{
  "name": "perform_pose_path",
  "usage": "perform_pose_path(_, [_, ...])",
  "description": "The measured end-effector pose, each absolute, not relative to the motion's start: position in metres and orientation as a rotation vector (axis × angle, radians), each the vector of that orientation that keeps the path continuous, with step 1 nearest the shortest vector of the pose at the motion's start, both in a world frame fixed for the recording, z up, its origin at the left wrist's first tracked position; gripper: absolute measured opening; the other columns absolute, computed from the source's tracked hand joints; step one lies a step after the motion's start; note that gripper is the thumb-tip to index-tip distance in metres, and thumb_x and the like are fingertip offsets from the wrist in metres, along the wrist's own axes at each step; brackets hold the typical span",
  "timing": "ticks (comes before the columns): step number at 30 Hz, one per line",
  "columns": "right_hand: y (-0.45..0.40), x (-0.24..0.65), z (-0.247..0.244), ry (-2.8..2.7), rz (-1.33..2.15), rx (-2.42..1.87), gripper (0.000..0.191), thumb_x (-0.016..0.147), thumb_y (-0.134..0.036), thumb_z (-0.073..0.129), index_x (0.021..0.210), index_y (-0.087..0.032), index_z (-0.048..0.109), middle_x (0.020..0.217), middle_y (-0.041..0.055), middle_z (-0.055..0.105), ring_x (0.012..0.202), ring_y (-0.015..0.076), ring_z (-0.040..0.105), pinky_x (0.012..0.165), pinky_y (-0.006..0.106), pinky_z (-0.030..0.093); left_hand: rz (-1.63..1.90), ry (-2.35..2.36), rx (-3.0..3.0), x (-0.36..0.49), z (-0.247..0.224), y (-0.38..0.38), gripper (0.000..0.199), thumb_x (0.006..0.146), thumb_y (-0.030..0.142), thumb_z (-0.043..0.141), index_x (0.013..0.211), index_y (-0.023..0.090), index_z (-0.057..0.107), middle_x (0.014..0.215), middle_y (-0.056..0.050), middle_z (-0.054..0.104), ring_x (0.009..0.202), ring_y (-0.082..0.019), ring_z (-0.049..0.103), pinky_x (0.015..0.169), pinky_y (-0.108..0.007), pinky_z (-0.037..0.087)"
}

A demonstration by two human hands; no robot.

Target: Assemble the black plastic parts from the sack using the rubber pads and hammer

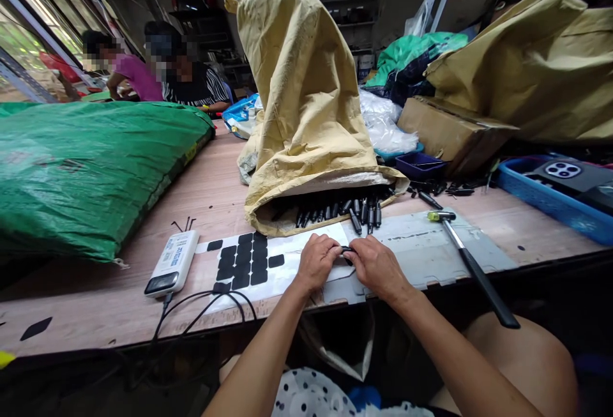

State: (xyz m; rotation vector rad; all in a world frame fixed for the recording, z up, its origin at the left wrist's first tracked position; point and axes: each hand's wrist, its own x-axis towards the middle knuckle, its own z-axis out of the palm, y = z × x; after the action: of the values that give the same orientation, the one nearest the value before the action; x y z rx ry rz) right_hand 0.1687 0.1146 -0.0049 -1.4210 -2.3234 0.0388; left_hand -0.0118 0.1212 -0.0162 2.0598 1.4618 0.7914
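Note:
Both hands meet over the grey sheet [407, 244] near the table's front edge. My left hand [320, 260] and my right hand [376, 265] are closed on a small black part [345, 250], one at each end; fingers cover most of it. Just behind them, black cylindrical pieces [364, 212] spill from the mouth of a tan sack [306, 98]. To the left lies a white sheet with black rounded-square stickers [251, 260]. A hammer [472, 267] with a black handle rests at the right, its handle over the table edge.
A white power bank [172, 264] with black cables is at the left, beside a large green sack [90, 174]. At the right are a blue tray [550, 206] holding a phone and a cardboard box [445, 133]. Two people [189, 82] sit at the back left.

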Motion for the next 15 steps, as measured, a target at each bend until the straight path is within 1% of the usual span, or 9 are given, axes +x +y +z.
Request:
perform_pose_path(3, [0.116,0.164,-0.010,-2.288,0.123,-1.434,0.016,0.095,-0.022,0.053,0.080,-0.020,0.058,0.080,0.0067,0.064,0.083,0.0218,0.055,0.072,0.032,0.036,0.789,1.461,2.048,-0.013,-0.015,0.121,0.025,0.098,0.030,0.049,0.084,0.021,0.068,0.088,-0.003,0.066,0.091,-0.020,0.051,0.086,-0.034,0.040])
perform_pose_path(6, [0.117,0.164,-0.011,-2.269,0.216,-1.431,0.015,0.095,-0.022,0.052,0.081,-0.020,0.057,0.081,0.0063,0.064,0.083,0.0218,0.054,0.073,0.032,0.036,0.788,1.465,2.056,-0.013,-0.015,0.121,0.025,0.098,0.030,0.049,0.083,0.020,0.068,0.088,-0.003,0.066,0.092,-0.020,0.051,0.086,-0.034,0.040])
perform_pose_path(11, [0.117,0.176,-0.006,-2.257,0.379,-1.384,0.019,0.097,-0.032,0.052,0.082,-0.021,0.058,0.080,0.0034,0.063,0.082,0.0199,0.053,0.075,0.030,0.039,0.769,1.472,2.101,-0.011,-0.016,0.120,0.029,0.100,0.034,0.047,0.085,0.021,0.068,0.089,-0.003,0.066,0.091,-0.020,0.050,0.085,-0.035,0.039])
perform_pose_path(15, [0.120,0.180,-0.004,-2.337,0.325,-1.323,0.025,0.100,-0.037,0.049,0.083,-0.022,0.057,0.081,0.0034,0.062,0.083,0.0198,0.052,0.076,0.031,0.038,0.754,1.457,2.122,-0.012,-0.015,0.120,0.032,0.101,0.036,0.045,0.083,0.022,0.067,0.089,-0.002,0.065,0.090,-0.020,0.050,0.085,-0.035,0.038])
